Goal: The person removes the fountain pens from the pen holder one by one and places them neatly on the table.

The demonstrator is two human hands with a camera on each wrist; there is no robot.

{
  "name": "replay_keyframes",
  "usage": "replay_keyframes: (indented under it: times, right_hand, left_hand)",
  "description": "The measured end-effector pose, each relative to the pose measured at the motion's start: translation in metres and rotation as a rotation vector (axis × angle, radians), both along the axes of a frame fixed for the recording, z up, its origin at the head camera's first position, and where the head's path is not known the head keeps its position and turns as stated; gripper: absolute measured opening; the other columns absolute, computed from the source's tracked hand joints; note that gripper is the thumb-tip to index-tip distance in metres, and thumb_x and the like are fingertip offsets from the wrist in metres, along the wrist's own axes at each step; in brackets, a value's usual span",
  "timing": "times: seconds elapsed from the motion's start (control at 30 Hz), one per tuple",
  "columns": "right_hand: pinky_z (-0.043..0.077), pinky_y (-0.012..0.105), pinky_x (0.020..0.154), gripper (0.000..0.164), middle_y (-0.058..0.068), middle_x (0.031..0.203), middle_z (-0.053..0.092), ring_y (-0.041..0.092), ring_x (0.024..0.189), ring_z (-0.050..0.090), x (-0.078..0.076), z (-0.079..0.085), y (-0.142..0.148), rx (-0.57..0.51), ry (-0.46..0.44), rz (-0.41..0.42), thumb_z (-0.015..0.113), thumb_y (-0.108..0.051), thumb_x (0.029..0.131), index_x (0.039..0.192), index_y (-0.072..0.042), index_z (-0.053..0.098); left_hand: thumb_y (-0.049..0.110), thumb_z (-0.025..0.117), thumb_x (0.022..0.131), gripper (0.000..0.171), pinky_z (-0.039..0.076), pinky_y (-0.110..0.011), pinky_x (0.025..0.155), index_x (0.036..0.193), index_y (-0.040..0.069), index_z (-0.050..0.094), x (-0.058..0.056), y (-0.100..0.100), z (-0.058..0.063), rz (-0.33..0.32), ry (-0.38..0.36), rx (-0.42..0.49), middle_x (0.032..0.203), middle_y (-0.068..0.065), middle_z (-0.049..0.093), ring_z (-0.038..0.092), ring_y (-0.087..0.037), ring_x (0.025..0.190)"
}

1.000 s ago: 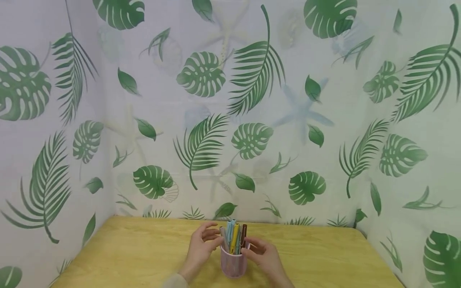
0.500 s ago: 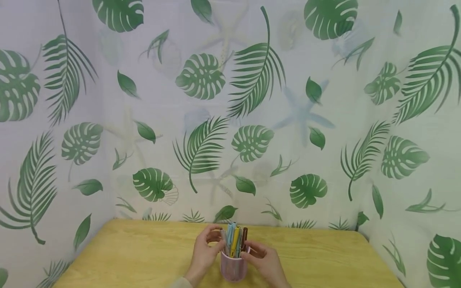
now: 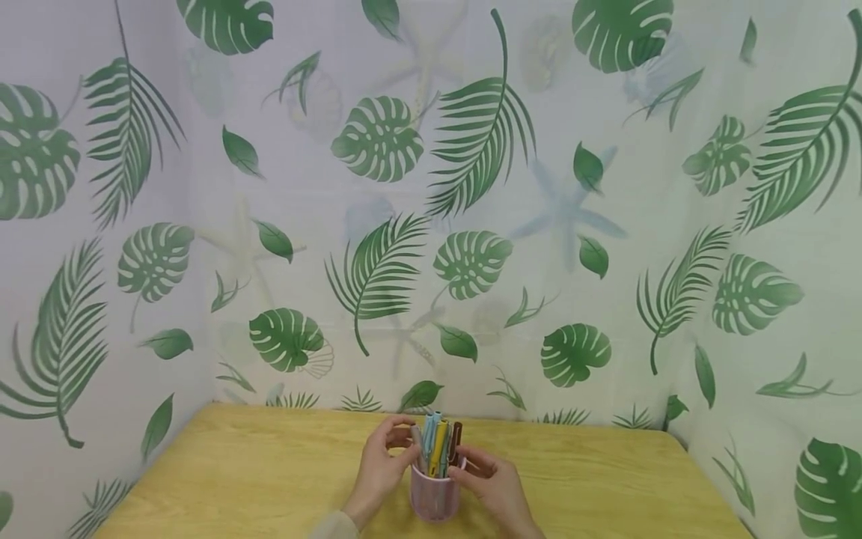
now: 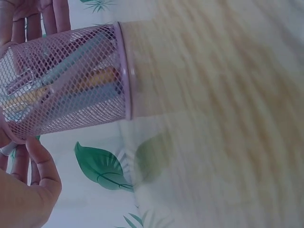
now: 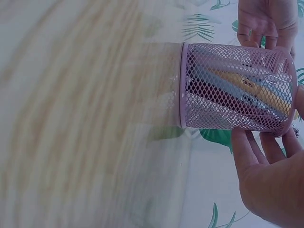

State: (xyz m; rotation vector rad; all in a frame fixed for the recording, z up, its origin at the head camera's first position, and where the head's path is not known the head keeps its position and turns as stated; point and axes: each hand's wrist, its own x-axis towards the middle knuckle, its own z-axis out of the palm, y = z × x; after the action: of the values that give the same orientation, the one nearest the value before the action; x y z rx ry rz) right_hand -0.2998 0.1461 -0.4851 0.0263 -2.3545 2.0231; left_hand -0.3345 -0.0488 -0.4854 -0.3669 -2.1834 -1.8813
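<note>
A pink mesh pen holder (image 3: 435, 500) stands upright on the table with several pens in it. A yellow pen (image 3: 438, 449) leans in front, light blue pens (image 3: 431, 425) rise behind it, and a brown pen (image 3: 457, 433) stands at the right. My left hand (image 3: 378, 468) holds the holder's left side near the rim, with curved fingers beside a grey pen (image 3: 416, 438). On the opposite side, my right hand (image 3: 497, 483) holds the rim by the brown pen. In the right wrist view, the right fingertips (image 5: 240, 135) touch the mesh wall. The holder partly hides the far fingers.
The wood-grain table (image 3: 269, 464) spreads out on both sides of the holder. Close behind its back edge hangs a white curtain (image 3: 404, 299) printed with green leaves, and it continues along the left and right sides.
Both hands stay at the pen holder, which keeps its place on the table. The head view shifts slightly down and back up.
</note>
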Motion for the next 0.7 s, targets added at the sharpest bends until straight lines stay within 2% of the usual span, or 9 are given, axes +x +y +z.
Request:
replay_keyframes:
  times: [0.17,0.37,0.5,0.7]
  right_hand:
    - [0.054,0.044,0.094,0.051,0.024,0.133,0.058,0.042,0.121,0.058,0.000,-0.002,0.000,-0.016,-0.011,-0.008,0.079,-0.027,0.083,0.124,0.000,0.065]
    - [0.053,0.045,0.096,0.052,0.023,0.133,0.059,0.042,0.120,0.059,0.000,-0.003,0.000,-0.017,0.013,0.004,0.079,-0.027,0.083,0.124,0.001,0.064]
    - [0.053,0.046,0.096,0.054,0.023,0.132,0.059,0.042,0.119,0.059,-0.001,-0.004,0.000,-0.001,0.021,0.003,0.079,-0.030,0.083,0.125,0.001,0.064]
    - [0.052,0.047,0.097,0.055,0.023,0.133,0.058,0.044,0.120,0.058,-0.002,-0.002,0.000,0.000,0.007,0.004,0.078,-0.032,0.083,0.126,0.000,0.064]
  left_hand:
    - [-0.003,0.072,0.081,0.038,0.053,-0.037,0.082,0.116,0.007,0.062,0.003,0.002,0.002,0.012,0.002,0.012,0.106,-0.016,0.072,0.066,-0.021,0.090]
    - [-0.002,0.072,0.080,0.035,0.054,-0.032,0.079,0.114,0.004,0.063,0.002,0.002,0.007,0.030,-0.055,0.020,0.099,-0.013,0.073,0.066,-0.018,0.090]
    - [0.001,0.073,0.082,0.033,0.056,-0.031,0.077,0.114,0.004,0.064,0.002,0.000,0.009,0.016,-0.084,0.047,0.099,-0.014,0.073,0.067,-0.018,0.093]
    - [0.003,0.073,0.084,0.031,0.056,-0.034,0.081,0.114,0.006,0.066,0.000,-0.002,0.015,-0.014,-0.077,0.089,0.103,-0.016,0.073,0.068,-0.020,0.095]
